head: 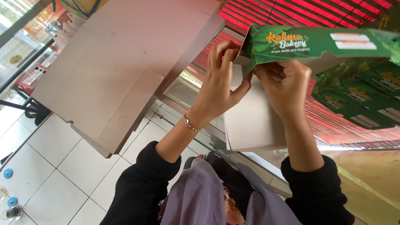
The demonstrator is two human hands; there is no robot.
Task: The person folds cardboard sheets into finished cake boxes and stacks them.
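Left hand: fingers pinch the corner flap of the green printed carton, thumb against its white inner panel.
Right hand: fingers curled narrow under the same corner, probably gripping a tab; partly hidden.
Carton: held in the air above the lap, over the near edge of the glass counter.
Risk: thin card may crease or tear if the flap is forced.
Material: glossy outside, matt white inside; flat green cartons stacked on the red slats.
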